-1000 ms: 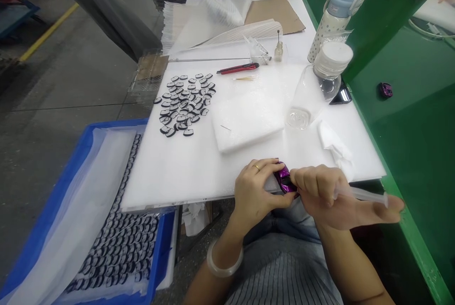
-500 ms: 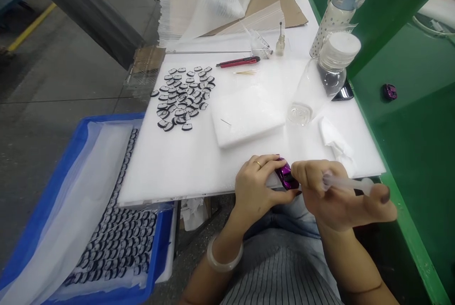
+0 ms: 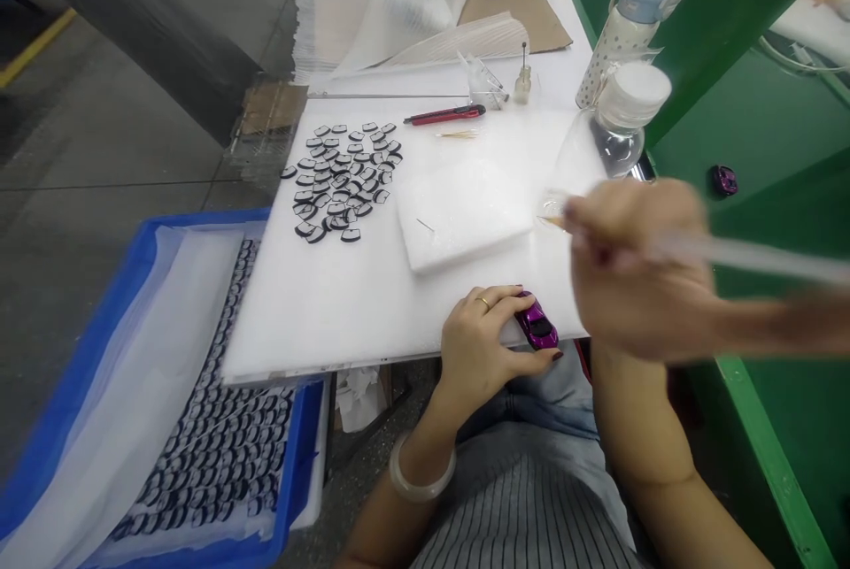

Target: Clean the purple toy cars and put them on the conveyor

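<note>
A small purple toy car [image 3: 537,323] is at the front edge of the white foam-covered table, gripped between the thumb and fingers of my left hand [image 3: 479,348]. To its upper right, my right hand [image 3: 641,268] is raised and smeared by motion, closed around a translucent syringe [image 3: 763,255] with a fine yellowish tip pointing left. A white foam block [image 3: 465,215] with a thin needle on top lies beyond my left hand. Many small black-edged clear pieces [image 3: 345,180] are spread at the left of the table.
A red utility knife [image 3: 446,115], a small glass bottle [image 3: 523,87] and a clear jar [image 3: 621,140] stand or lie farther back. A blue tray [image 3: 298,454] of pieces is at the lower left. Another purple car [image 3: 723,180] rests on the green surface.
My right hand has lifted up and to the right, away from the car, with the syringe. My left hand still holds the car, now more fully visible.
</note>
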The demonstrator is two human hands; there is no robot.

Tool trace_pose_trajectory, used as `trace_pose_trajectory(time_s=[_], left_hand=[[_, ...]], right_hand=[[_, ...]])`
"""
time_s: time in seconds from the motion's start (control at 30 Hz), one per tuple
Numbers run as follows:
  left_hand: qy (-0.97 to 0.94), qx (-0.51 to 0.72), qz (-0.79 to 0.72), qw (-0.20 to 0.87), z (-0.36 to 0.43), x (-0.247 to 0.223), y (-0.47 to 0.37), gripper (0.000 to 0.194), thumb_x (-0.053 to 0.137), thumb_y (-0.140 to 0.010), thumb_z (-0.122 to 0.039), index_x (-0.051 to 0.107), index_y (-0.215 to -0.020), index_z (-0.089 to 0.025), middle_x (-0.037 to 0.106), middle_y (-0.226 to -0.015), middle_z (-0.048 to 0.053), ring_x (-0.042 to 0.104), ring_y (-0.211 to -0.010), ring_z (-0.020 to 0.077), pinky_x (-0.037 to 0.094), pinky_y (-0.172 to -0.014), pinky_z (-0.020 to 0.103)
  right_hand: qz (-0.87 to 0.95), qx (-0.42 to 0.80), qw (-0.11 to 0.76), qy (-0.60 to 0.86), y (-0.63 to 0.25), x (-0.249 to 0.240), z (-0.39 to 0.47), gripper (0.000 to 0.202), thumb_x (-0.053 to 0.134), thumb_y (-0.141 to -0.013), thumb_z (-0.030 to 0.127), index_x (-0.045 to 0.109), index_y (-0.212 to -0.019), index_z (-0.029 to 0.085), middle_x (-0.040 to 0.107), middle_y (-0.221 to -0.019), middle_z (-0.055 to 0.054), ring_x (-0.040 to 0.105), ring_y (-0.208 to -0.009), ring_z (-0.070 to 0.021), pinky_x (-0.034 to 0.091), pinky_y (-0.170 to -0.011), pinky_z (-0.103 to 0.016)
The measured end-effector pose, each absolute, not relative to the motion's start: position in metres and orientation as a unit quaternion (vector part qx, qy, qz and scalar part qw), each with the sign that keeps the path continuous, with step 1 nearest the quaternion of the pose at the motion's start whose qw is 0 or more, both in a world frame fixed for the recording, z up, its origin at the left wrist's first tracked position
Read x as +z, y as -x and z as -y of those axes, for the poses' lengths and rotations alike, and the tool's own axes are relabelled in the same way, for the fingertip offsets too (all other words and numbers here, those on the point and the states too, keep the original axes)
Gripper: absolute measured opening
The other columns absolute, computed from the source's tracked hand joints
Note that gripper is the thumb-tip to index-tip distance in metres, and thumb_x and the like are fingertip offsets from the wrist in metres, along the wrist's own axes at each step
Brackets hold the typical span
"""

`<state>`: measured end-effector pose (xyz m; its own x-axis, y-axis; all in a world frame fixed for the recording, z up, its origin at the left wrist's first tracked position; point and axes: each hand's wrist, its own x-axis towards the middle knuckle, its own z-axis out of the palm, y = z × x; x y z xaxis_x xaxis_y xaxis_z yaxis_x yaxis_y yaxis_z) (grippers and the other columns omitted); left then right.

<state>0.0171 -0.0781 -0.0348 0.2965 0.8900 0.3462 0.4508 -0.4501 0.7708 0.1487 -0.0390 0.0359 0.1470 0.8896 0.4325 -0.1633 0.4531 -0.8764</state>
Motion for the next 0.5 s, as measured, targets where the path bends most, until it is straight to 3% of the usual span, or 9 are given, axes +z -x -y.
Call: trace_pose_trajectory(time_s=[0.1, 0.17, 0.23, 0.3, 0.4, 0.5], left_hand=[[-0.763, 0.389, -0.440, 0.268, 0.079, -0.034, -0.014, 0.045, 0.089, -0.058, -0.031, 0.069, -0.097, -0.021, 0.075, -0.106, 0.004, 0.068, -0.094, 0.0255, 0.056, -0.081, 0.042], [-0.774, 0.374, -0.437, 0.267, 0.079, -0.035, -0.012, 0.046, 0.089, -0.057, -0.030, 0.069, -0.098, -0.022, 0.074, -0.108, 0.005, 0.068, -0.094, 0.0263, 0.057, -0.080, 0.043], [-0.784, 0.358, -0.434, 0.262, 0.078, -0.037, -0.011, 0.050, 0.088, -0.058, -0.028, 0.068, -0.104, -0.022, 0.072, -0.114, 0.005, 0.068, -0.099, 0.0275, 0.057, -0.083, 0.044], [-0.794, 0.355, -0.433, 0.236, 0.078, -0.039, -0.014, 0.053, 0.084, -0.065, -0.023, 0.066, -0.115, -0.023, 0.069, -0.125, 0.007, 0.066, -0.107, 0.0287, 0.057, -0.088, 0.044], [-0.801, 0.379, -0.427, 0.180, 0.081, -0.039, -0.017, 0.055, 0.071, -0.079, -0.018, 0.057, -0.132, -0.023, 0.057, -0.141, 0.012, 0.058, -0.124, 0.0307, 0.055, -0.097, 0.046], [-0.780, 0.451, -0.382, 0.204, 0.093, -0.037, -0.003, 0.046, 0.065, -0.086, -0.018, 0.058, -0.130, -0.023, 0.061, -0.134, 0.012, 0.060, -0.121, 0.0259, 0.054, -0.099, 0.041]], right_hand=[[0.585, 0.409, 0.581, 0.391, -0.140, 0.035, 0.028, 0.036, 0.052, -0.093, 0.057, 0.067, -0.088, 0.025, 0.068, -0.099, -0.004, 0.063, -0.101, -0.0251, 0.049, -0.096, -0.046], [0.597, 0.333, 0.596, 0.421, -0.146, 0.031, 0.036, 0.034, 0.053, -0.093, 0.053, 0.067, -0.107, 0.025, 0.067, -0.113, -0.004, 0.061, -0.112, -0.0251, 0.048, -0.101, -0.045], [0.568, 0.203, 0.655, 0.455, -0.165, 0.024, 0.046, 0.031, 0.053, -0.094, 0.049, 0.067, -0.106, 0.024, 0.069, -0.106, -0.005, 0.064, -0.104, -0.0239, 0.051, -0.094, -0.043], [0.520, 0.101, 0.660, 0.533, -0.194, 0.016, 0.050, 0.025, 0.052, -0.093, 0.043, 0.067, -0.090, 0.022, 0.068, -0.085, -0.003, 0.065, -0.084, -0.0215, 0.053, -0.080, -0.038], [0.498, 0.034, 0.502, 0.707, -0.235, 0.004, 0.042, 0.025, 0.055, -0.088, 0.040, 0.066, -0.079, 0.020, 0.067, -0.076, -0.004, 0.062, -0.071, -0.0205, 0.049, -0.070, -0.035], [0.537, -0.009, 0.311, 0.784, -0.258, -0.006, 0.034, 0.029, 0.055, -0.080, 0.046, 0.067, -0.076, 0.020, 0.069, -0.080, -0.006, 0.061, -0.070, -0.0231, 0.044, -0.069, -0.036]])
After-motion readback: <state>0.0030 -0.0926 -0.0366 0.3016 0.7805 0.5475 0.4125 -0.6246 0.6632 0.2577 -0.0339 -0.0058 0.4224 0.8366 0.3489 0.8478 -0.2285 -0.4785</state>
